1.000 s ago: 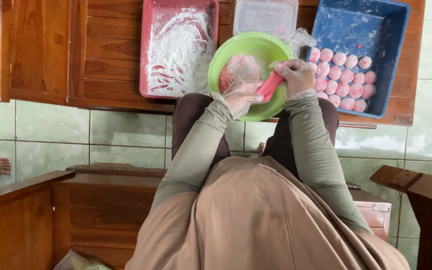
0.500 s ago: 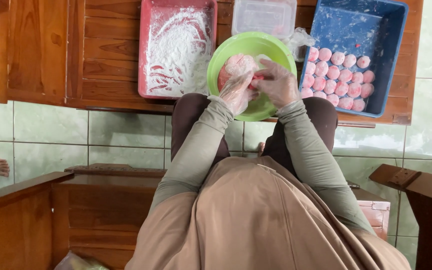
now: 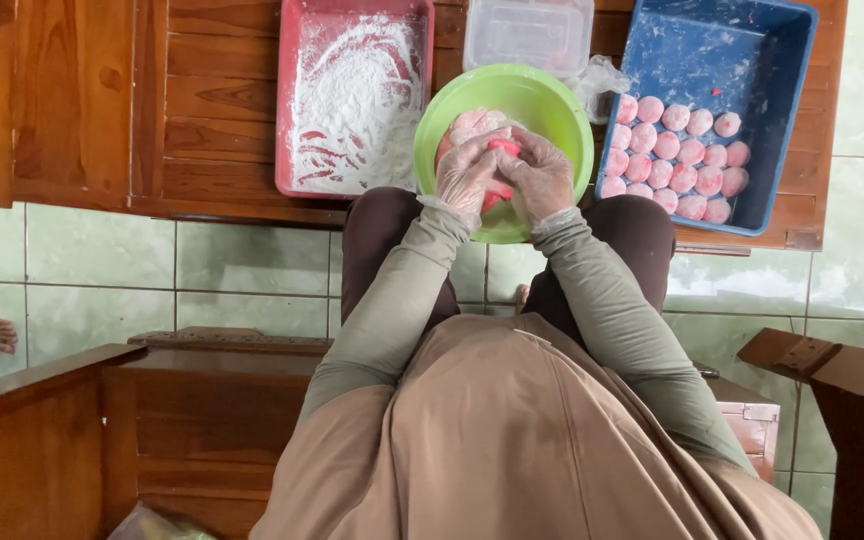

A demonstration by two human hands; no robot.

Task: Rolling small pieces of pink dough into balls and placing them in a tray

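Both gloved hands, left hand [image 3: 467, 172] and right hand [image 3: 542, 178], close around a pink dough lump [image 3: 501, 150] over the green bowl [image 3: 552, 105].

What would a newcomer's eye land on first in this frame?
Probably the bright green bowl at top centre, where the gloved left hand and right hand meet around a piece of pink dough. To its right, a blue tray holds rows of pink dough balls dusted white. To the bowl's left sits a red tray spread with white flour.
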